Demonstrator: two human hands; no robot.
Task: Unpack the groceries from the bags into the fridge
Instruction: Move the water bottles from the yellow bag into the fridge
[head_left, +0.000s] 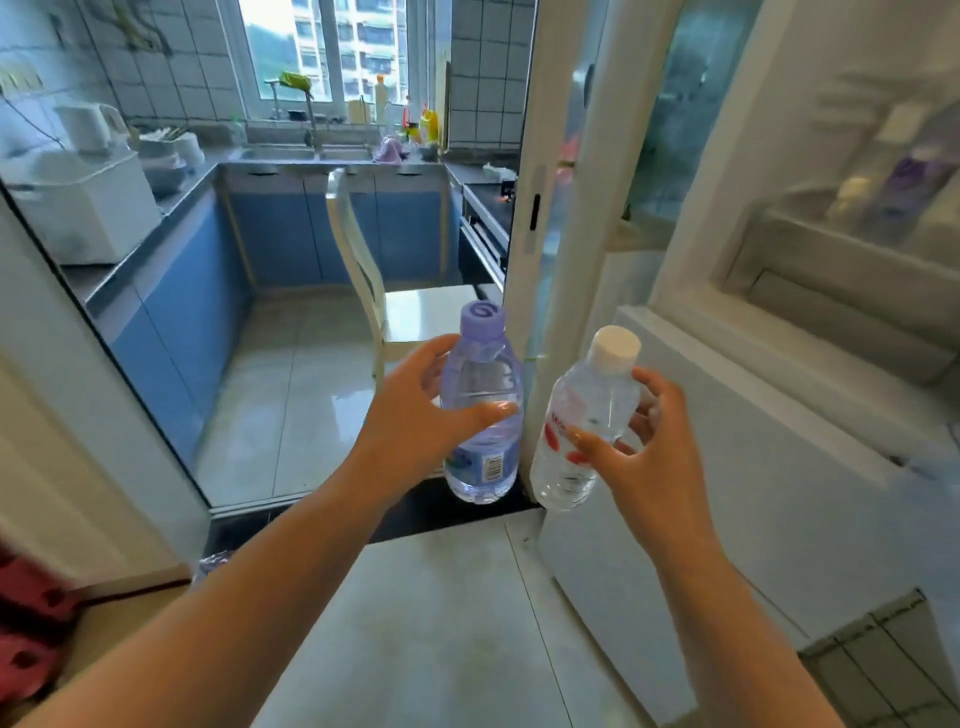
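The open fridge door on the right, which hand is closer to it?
Right. The right hand, holding the white-capped bottle, is just beside the fridge door. The left hand, holding the purple-capped bottle, is farther away, toward the kitchen doorway.

Pale tiled floor (441, 623); white chair (374, 291) standing on it

**Colours in view**

Purple-cap bottle (482, 405): clear with lilac tint, blue label low down. Just right of it, white-cap bottle (584, 421): clear, red print on label. Behind the purple-cap bottle: cream chair (363, 270), blue cabinet fronts (275, 239), grey countertop (197, 182), white wall tiles (156, 57) with dark grout. Floor (291, 395) pale glossy tile. Right of it: white fridge (753, 467).
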